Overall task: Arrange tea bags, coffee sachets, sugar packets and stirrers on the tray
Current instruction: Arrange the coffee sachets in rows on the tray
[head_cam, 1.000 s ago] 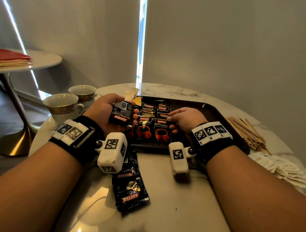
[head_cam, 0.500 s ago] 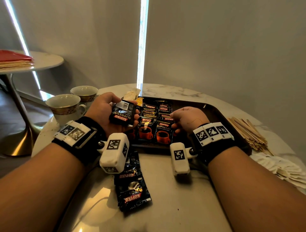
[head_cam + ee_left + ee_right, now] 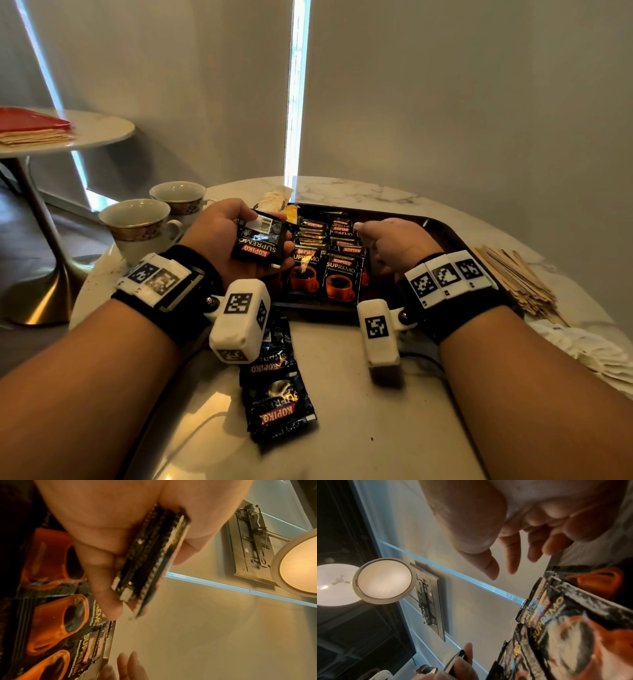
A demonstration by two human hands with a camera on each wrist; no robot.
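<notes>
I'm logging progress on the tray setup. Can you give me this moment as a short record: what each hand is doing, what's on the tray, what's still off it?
left hand: holds a small stack of coffee sachets above the tray's left side
right hand: open, holding nothing, over the sachet rows
tray: overlapping rows of coffee sachets
off the tray: loose sachets near table edge; stirrers and white packets at right
also there: two cups at left

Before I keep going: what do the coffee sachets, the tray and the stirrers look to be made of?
Coffee sachets: glossy printed foil or plastic film, with glare and serrated seal edges. Tray: dark and smooth with a raised rounded rim, plastic or lacquered wood; can't tell which. Stirrers: thin, flat, pale tan sticks, likely bare wood.
</notes>
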